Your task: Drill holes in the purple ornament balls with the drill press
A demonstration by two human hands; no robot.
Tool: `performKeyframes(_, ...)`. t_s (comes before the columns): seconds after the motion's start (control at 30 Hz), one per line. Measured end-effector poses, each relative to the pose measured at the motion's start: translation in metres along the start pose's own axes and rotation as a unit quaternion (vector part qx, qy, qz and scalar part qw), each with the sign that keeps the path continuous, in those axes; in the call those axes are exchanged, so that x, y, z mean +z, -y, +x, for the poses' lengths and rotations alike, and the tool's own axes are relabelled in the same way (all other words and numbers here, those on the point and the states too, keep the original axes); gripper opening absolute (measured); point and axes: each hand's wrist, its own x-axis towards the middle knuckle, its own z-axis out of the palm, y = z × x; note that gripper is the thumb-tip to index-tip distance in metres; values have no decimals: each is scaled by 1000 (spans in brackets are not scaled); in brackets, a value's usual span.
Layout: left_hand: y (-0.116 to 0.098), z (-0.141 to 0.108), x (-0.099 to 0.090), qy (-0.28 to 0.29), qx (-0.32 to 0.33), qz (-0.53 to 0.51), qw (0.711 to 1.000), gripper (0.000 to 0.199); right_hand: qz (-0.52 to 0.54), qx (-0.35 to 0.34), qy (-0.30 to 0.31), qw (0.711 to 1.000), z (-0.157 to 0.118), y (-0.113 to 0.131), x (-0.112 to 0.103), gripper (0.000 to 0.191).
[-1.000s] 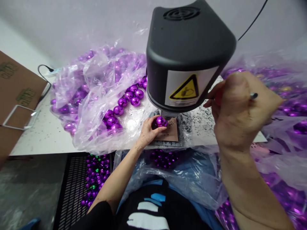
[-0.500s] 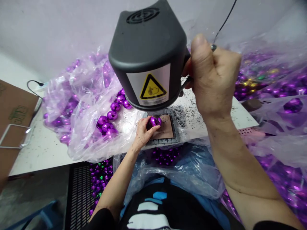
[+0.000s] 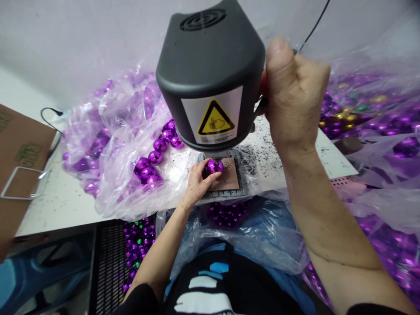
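A shiny purple ball sits on a brown square board, with my left hand pinching it from the left. Right above it stands a dark grey drill press with a yellow warning sticker; its bit, if any, is hidden under the housing. My right hand is closed round a handle at the machine's right side, and the handle is mostly covered by the fingers. The board rests on a grey metal base plate.
A clear plastic bag with purple balls spreads over the white table at left. Dark shavings litter the right side. A cardboard box stands far left, a black crate below. More bagged balls lie at right.
The view has shifted slightly, so the machine and table appear a little further right. Both hands keep their holds, and a blue stool shows more at lower left.
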Motion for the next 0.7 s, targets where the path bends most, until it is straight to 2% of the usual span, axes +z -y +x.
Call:
performKeyframes(0.3,-1,2,-4,3,-21,37,999,39,-5,-7,-9,1000,-1,2,1,51)
performKeyframes(0.4,-3,3,-4,6,-8,40,999,35,3,-8,-5,1000,-1,2,1,51)
performKeyframes(0.53,-7,1,-5,23,35,84,996,37,-3,-5,-4,1000,-1,2,1,51)
performKeyframes(0.7,-7,-11,5,7,147,149,978,53,10,-6,-4,1000,-2,1,1,50)
